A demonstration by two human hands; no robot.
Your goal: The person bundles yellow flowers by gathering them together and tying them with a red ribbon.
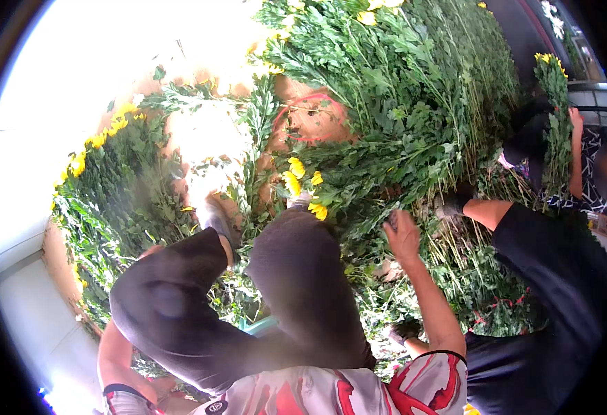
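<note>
My right hand is closed among leafy green stems beside my right knee. A small dark thing shows at its fingertips, but what the fingers hold cannot be made out. Just left of it, yellow chrysanthemums on leafy stems lie past my right knee. Most of my left hand is hidden behind my left knee; only a patch of skin shows, next to a row of yellow-headed chrysanthemums at the left. Its fingers cannot be seen.
A large heap of chrysanthemum stems fills the far right. A red hoop lies on the brown ground. Loose leaves cover the ground around my feet. At right are a person's dark-trousered leg and another person's arm beside an upright bunch.
</note>
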